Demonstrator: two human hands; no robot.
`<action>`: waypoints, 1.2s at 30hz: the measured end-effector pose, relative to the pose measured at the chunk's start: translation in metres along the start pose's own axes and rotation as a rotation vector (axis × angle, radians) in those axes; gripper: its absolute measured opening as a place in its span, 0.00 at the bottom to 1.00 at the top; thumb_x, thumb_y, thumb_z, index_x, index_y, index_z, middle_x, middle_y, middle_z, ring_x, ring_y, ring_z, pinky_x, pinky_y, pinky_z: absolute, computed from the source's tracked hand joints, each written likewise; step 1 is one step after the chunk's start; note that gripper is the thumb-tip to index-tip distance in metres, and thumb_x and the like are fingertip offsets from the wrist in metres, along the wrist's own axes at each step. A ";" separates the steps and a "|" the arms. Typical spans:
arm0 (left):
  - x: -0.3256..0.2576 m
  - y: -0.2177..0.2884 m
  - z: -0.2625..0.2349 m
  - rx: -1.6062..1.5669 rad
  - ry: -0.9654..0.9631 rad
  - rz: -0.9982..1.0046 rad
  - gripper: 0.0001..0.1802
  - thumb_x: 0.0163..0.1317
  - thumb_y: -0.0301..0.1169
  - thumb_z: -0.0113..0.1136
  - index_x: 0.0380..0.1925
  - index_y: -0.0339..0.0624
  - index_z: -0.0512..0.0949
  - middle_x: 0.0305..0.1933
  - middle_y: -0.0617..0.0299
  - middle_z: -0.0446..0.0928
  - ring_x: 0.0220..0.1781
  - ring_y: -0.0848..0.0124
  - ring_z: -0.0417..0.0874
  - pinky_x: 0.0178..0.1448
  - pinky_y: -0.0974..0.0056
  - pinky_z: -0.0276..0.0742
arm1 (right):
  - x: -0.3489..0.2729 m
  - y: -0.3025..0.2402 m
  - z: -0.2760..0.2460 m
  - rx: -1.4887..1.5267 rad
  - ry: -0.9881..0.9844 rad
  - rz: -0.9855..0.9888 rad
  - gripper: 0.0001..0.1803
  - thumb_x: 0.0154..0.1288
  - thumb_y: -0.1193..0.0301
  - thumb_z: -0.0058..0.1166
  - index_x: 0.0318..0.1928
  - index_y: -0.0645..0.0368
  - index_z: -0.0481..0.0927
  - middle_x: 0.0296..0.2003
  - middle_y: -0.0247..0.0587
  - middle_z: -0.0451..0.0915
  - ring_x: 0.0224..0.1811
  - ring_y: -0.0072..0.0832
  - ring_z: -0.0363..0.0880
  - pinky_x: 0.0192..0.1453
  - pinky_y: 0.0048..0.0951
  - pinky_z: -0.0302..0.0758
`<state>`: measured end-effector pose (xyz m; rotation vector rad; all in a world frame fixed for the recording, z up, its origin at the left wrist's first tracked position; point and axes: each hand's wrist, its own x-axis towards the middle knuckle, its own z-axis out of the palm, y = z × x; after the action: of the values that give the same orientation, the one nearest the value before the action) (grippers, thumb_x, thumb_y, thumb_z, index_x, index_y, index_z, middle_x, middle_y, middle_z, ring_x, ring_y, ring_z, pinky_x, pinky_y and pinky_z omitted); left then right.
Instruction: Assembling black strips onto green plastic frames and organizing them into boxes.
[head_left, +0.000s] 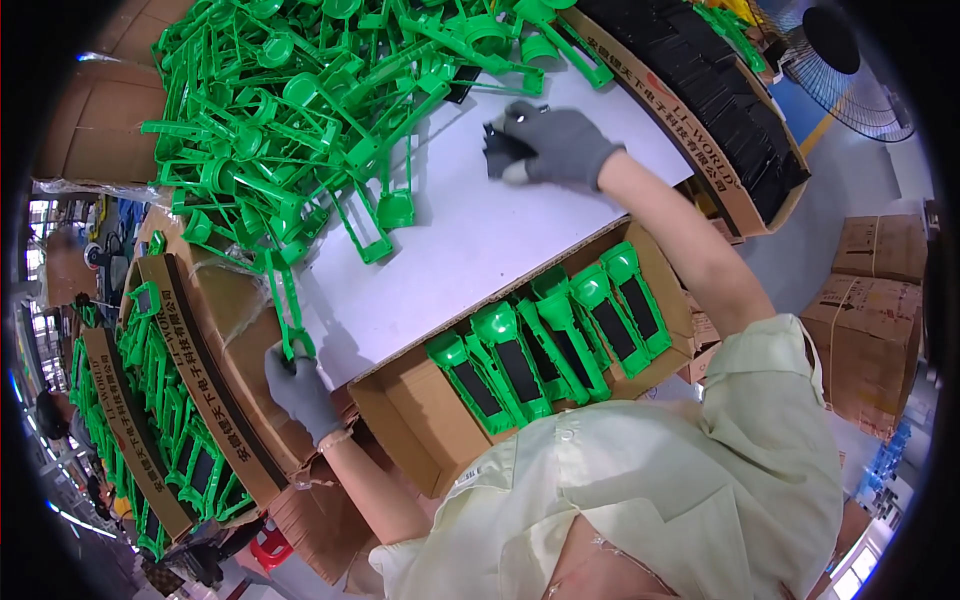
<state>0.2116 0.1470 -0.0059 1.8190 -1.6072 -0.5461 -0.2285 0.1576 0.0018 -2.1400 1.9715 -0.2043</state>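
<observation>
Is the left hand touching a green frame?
Touching: the head view shows the gloved left hand gripping the near end of a green frame.

Left hand: gloved in grey, lower left of the frame; fist raised, curled and gripping, its top toward the upper edge. Left wrist: thin band around it. Left forearm: bare, slanting up and leftward from the lower edge.

Right hand: likewise in a grey glove, upper centre; bent in a grip, knuckles up, pointing left. Right forearm: bare, running up and leftward from the right of the frame. Right sleeve: pale, pushed up to the elbow. Arms: spread wide, right hand higher in the frame.
</observation>
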 end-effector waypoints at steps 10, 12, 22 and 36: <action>-0.025 0.024 -0.012 -0.155 0.187 0.060 0.08 0.65 0.30 0.55 0.33 0.36 0.74 0.30 0.66 0.72 0.27 0.79 0.70 0.29 0.75 0.71 | 0.091 0.020 0.033 -0.409 0.076 0.013 0.25 0.64 0.66 0.43 0.63 0.44 0.67 0.67 0.33 0.61 0.51 0.32 0.78 0.48 0.38 0.76; -0.028 0.011 -0.020 -0.157 0.253 0.119 0.05 0.64 0.26 0.53 0.36 0.35 0.74 0.30 0.65 0.73 0.27 0.79 0.71 0.30 0.74 0.71 | 0.101 0.006 0.017 -0.414 0.038 0.052 0.28 0.60 0.71 0.45 0.63 0.47 0.67 0.67 0.36 0.60 0.54 0.31 0.77 0.47 0.38 0.76; -0.047 0.029 -0.040 -0.243 0.379 0.271 0.08 0.63 0.22 0.49 0.39 0.31 0.74 0.35 0.59 0.74 0.35 0.71 0.77 0.35 0.71 0.74 | 0.082 -0.013 -0.036 -0.670 -0.279 -0.267 0.09 0.50 0.72 0.54 0.34 0.57 0.81 0.29 0.45 0.80 0.37 0.43 0.81 0.36 0.43 0.77; -0.063 0.073 0.012 -1.193 -0.599 -0.430 0.19 0.64 0.27 0.54 0.54 0.32 0.69 0.48 0.47 0.76 0.36 0.64 0.83 0.30 0.73 0.74 | -0.022 -0.086 -0.068 0.667 0.221 0.211 0.20 0.68 0.66 0.46 0.56 0.60 0.65 0.22 0.35 0.75 0.16 0.16 0.69 0.21 0.20 0.66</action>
<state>0.1413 0.2034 0.0301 1.0464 -0.7660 -1.8802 -0.1645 0.1812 0.0908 -1.5229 1.8576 -0.9429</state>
